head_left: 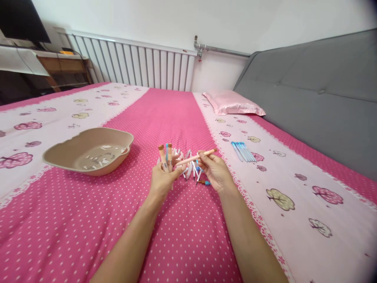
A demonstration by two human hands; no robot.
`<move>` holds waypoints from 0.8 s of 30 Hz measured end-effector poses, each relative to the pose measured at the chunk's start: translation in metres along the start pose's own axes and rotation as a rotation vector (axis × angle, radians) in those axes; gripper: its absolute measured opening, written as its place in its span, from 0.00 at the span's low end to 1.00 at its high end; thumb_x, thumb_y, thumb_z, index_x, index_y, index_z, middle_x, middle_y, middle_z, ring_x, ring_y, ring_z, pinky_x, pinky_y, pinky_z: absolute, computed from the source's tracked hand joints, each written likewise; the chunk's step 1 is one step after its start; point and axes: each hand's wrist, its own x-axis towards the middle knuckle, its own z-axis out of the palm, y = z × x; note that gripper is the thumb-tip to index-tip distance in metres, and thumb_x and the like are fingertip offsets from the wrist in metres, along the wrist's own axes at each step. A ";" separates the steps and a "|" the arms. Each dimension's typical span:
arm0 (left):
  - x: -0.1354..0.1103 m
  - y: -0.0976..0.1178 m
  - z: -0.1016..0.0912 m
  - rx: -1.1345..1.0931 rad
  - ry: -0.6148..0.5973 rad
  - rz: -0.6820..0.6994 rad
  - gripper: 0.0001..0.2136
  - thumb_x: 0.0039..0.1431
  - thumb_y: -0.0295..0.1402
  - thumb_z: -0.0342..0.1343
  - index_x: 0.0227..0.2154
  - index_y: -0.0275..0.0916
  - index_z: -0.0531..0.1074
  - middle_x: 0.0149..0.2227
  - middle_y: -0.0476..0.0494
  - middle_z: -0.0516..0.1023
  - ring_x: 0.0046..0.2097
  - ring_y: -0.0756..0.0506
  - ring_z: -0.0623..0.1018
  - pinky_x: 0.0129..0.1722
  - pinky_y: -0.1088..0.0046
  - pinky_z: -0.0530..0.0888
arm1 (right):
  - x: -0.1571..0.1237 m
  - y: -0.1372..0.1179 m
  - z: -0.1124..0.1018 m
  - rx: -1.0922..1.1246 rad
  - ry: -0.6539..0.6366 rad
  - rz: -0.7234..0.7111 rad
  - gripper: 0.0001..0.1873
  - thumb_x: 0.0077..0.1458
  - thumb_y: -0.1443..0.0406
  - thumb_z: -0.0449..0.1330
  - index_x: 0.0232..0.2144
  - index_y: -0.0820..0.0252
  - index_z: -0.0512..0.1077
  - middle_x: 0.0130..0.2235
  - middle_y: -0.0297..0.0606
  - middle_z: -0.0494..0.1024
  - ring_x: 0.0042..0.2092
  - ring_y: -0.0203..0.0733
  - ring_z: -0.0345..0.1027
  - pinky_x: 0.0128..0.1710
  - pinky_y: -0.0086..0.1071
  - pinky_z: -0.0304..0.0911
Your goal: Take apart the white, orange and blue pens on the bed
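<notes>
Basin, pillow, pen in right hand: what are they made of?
Basin: probably molded plastic, satin finish; smooth, continuous thin wall.
Pillow: satin-like fabric, judging by its sheen and soft creases; fibre unclear.
Pen in the right hand: likely plastic, from its smooth, straight, pale barrel; gloss too small to judge.

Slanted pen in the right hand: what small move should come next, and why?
Probably tilt the slanted pen upright beside the bunched pens: the right hand holds it with its brown end pointing away from the left hand, which holds similar brown-ended pens upright.
</notes>
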 end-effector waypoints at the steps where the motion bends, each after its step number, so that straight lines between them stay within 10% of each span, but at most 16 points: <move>1: 0.000 0.000 0.000 0.003 -0.016 0.016 0.19 0.30 0.32 0.68 0.30 0.33 0.74 0.24 0.48 0.75 0.23 0.54 0.71 0.23 0.80 0.67 | 0.000 0.000 0.000 0.001 -0.002 0.001 0.09 0.37 0.67 0.68 0.25 0.65 0.74 0.25 0.30 0.71 0.24 0.24 0.64 0.27 0.16 0.64; 12: -0.003 0.002 -0.001 0.047 -0.075 -0.256 0.17 0.43 0.46 0.59 0.21 0.33 0.70 0.17 0.47 0.71 0.12 0.56 0.60 0.08 0.80 0.51 | -0.001 -0.001 0.002 -0.030 -0.027 0.006 0.09 0.38 0.67 0.67 0.26 0.63 0.74 0.25 0.30 0.71 0.24 0.25 0.63 0.26 0.17 0.63; 18: -0.001 0.001 0.000 -0.028 -0.049 -0.074 0.20 0.30 0.33 0.68 0.31 0.33 0.73 0.25 0.48 0.75 0.20 0.55 0.70 0.18 0.82 0.65 | -0.002 -0.003 0.003 -0.026 0.000 -0.022 0.12 0.34 0.64 0.69 0.22 0.64 0.72 0.22 0.28 0.69 0.23 0.24 0.61 0.25 0.18 0.62; 24: 0.000 -0.003 -0.002 -0.008 -0.057 -0.106 0.13 0.37 0.36 0.65 0.24 0.32 0.71 0.16 0.53 0.68 0.15 0.58 0.62 0.12 0.83 0.56 | 0.000 0.001 0.001 -0.015 -0.025 -0.013 0.13 0.33 0.64 0.69 0.25 0.64 0.74 0.24 0.30 0.71 0.26 0.25 0.63 0.26 0.17 0.62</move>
